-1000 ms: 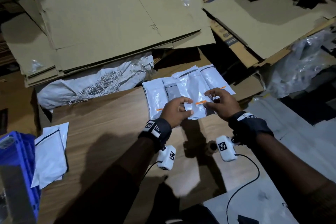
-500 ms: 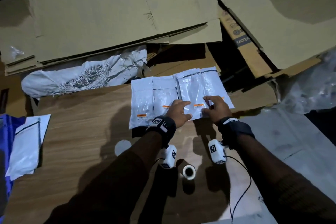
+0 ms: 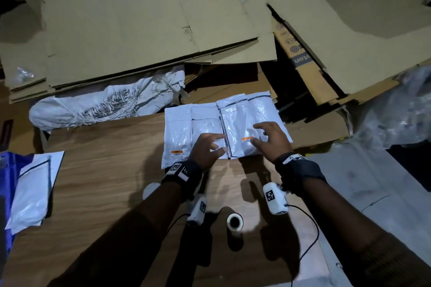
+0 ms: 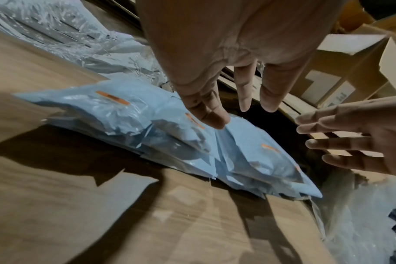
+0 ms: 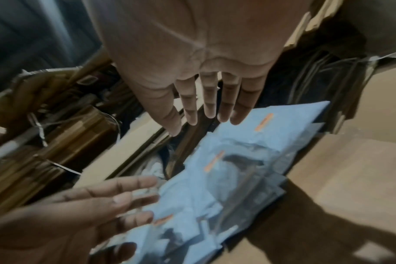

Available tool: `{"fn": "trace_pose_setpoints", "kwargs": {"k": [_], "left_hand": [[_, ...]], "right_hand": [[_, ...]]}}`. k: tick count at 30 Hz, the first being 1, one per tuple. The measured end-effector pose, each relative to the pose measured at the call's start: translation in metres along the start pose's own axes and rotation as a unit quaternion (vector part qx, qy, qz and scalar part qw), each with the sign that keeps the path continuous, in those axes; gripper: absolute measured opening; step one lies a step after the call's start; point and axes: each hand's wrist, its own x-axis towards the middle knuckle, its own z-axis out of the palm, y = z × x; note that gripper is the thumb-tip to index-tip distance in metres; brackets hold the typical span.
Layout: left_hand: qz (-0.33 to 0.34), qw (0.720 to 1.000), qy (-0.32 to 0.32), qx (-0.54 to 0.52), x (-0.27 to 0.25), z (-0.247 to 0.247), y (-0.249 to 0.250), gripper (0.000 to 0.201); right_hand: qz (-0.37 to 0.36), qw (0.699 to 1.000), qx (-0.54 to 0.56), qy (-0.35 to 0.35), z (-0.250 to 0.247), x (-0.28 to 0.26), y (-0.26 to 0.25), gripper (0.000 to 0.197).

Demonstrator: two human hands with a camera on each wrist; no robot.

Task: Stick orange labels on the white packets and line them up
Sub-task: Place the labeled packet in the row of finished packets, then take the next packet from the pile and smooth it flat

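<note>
Several white packets [image 3: 233, 128] lie side by side in a row at the far edge of the wooden board [image 3: 105, 170], slightly overlapping. An orange label [image 3: 176, 152] shows on the leftmost packet and another orange label [image 3: 247, 138] on a packet to the right. My left hand [image 3: 207, 149] is spread over the middle of the row and my right hand [image 3: 270, 138] over its right end. In the left wrist view my left hand [image 4: 233, 110] has straight fingers just above the packets [image 4: 170, 135]. In the right wrist view my right hand [image 5: 210, 114] is likewise flat over the packets [image 5: 237, 178]. Neither hand holds anything.
A small white label roll [image 3: 234, 221] stands on the board between my forearms. More white packets [image 3: 35, 191] lie at the left, over a blue crate [image 3: 7, 182]. A woven sack [image 3: 100, 105], flattened cardboard [image 3: 140, 18] and clear plastic [image 3: 396, 119] lie beyond the board.
Both hands have left the labelled packet's near edge and now spread flat over the row. My head has dropped, bringing the label roll into view.
</note>
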Motion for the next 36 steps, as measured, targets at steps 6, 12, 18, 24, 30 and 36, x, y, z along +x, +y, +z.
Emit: {"fn": "trace_pose_setpoints", "kwargs": {"k": [6, 12, 18, 24, 30, 36], "left_hand": [[-0.006, 0.993, 0.029, -0.114, -0.053, -0.045, -0.004, 0.028], [-0.014, 0.976, 0.078, -0.204, -0.13, -0.108, -0.045, 0.033], [-0.035, 0.972, 0.13, -0.192, -0.212, -0.197, -0.125, 0.038], [-0.098, 0.959, 0.232, -0.13, -0.28, -0.295, -0.229, 0.021], [-0.193, 0.934, 0.287, 0.088, -0.299, -0.366, -0.334, 0.039], [-0.262, 0.944, 0.2, 0.036, -0.291, -0.376, -0.38, 0.063]], "right_hand": [[-0.026, 0.997, 0.068, -0.039, 0.002, -0.043, -0.09, 0.025], [-0.075, 0.982, 0.116, -0.126, 0.048, -0.1, -0.204, 0.016], [-0.083, 0.972, 0.102, -0.193, 0.157, -0.127, -0.278, 0.015], [-0.075, 0.96, 0.063, -0.262, 0.315, -0.13, -0.321, 0.016], [-0.043, 0.939, 0.014, -0.341, 0.451, -0.129, -0.344, 0.044], [-0.012, 0.933, 0.029, -0.358, 0.528, -0.128, -0.353, 0.053]]}}
